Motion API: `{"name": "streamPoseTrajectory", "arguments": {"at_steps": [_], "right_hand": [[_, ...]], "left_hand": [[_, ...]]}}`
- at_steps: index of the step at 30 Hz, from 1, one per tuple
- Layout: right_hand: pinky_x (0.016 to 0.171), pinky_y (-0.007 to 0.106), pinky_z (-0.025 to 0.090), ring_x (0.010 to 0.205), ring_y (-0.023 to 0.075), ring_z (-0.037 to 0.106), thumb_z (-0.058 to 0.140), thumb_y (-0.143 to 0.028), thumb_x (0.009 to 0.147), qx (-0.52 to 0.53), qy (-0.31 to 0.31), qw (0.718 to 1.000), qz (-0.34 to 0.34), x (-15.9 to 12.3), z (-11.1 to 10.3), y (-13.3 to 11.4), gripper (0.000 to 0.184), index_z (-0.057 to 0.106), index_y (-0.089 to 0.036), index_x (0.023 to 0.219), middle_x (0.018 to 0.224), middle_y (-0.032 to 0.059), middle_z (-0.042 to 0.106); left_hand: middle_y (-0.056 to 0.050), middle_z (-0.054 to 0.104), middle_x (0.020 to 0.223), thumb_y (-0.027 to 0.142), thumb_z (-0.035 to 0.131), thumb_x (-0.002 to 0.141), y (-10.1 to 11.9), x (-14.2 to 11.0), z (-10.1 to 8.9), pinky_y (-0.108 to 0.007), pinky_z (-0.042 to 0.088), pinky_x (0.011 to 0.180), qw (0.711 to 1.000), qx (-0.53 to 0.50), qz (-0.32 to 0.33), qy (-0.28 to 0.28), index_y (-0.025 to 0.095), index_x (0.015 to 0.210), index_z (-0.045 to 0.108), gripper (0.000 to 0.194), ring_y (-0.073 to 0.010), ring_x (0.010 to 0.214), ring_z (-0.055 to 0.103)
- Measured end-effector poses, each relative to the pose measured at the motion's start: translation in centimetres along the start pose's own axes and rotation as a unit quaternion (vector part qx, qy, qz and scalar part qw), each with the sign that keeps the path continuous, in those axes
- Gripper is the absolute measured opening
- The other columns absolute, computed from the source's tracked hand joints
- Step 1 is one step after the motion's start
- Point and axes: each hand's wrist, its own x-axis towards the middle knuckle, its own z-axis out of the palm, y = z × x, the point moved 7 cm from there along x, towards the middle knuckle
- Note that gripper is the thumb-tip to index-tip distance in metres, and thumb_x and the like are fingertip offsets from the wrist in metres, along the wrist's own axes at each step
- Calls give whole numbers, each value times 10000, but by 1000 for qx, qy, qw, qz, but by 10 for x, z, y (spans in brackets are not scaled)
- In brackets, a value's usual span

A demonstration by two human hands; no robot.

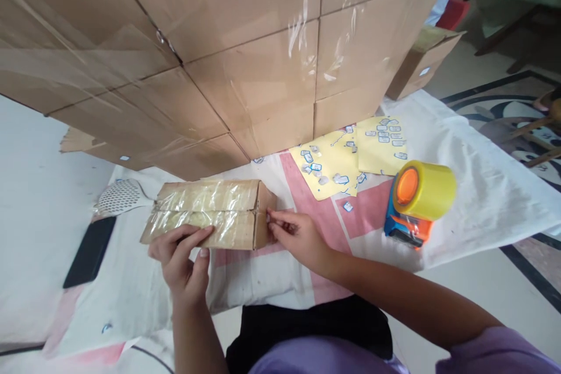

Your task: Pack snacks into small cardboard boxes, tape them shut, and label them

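A small cardboard box [210,210], wrapped in clear tape, lies on a white and pink cloth [460,187] in front of me. My left hand [182,257] grips its near long side, fingers curled over the top edge. My right hand [295,234] pinches at the box's right end, fingertips pressed together against the end flap; whether they hold anything is too small to see. A tape dispenser [416,201] with a yellow roll and orange core stands to the right, apart from both hands.
A tall stack of taped cardboard cartons [245,52] rises right behind the small box. Yellow sticker sheets [350,155] lie at its foot. A black phone [90,251] and a white perforated paddle [120,196] lie to the left. An open carton [425,61] sits at the back right.
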Motion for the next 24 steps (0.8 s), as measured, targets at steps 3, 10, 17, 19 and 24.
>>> {"name": "streamPoseTrajectory", "arguments": {"at_steps": [3,10,17,19,24], "right_hand": [[624,270,502,651,127,552,603,-312,939,-21,-66,996,58,-13,9,6,576,569,-221,1507,767,-18,668],[729,298,550,815,171,664,673,-319,895,-186,-99,972,99,-65,9,15,756,420,-259,1605,1047,49,725],[1201,609,350,1565,448,205,896,-584,522,-419,-157,892,-62,-41,36,-30,1488,45,-203,1682,1728,219,98],[1150,615,412,1515,464,312,877,-552,526,-438,-152,877,-128,-40,47,-34,1405,121,-242,1668,1696,222,210],[967,663,523,1341,529,496,879,-517,499,-456,-95,879,-101,-37,56,-30,1425,102,-248,1663,1633,267,277]], "left_hand": [[-95,632,1069,351,554,963,-2,2,3,-548,307,1080,1000,8,2,-11,235,1064,739,241,-289,1044,573],[-76,647,1040,302,569,940,-15,0,3,-515,312,1022,998,-27,54,-10,269,1035,745,203,-278,988,582],[-77,670,933,325,650,848,-33,-21,-26,-549,393,968,985,-162,-1,57,288,782,776,147,-302,905,585],[-74,686,965,368,660,841,-34,-31,-39,-584,408,1024,975,-196,-68,79,307,824,777,133,-324,954,603],[-81,727,1157,436,674,833,-36,-59,-44,-695,347,1165,949,-268,-162,47,341,983,782,207,-408,1240,596]]}}
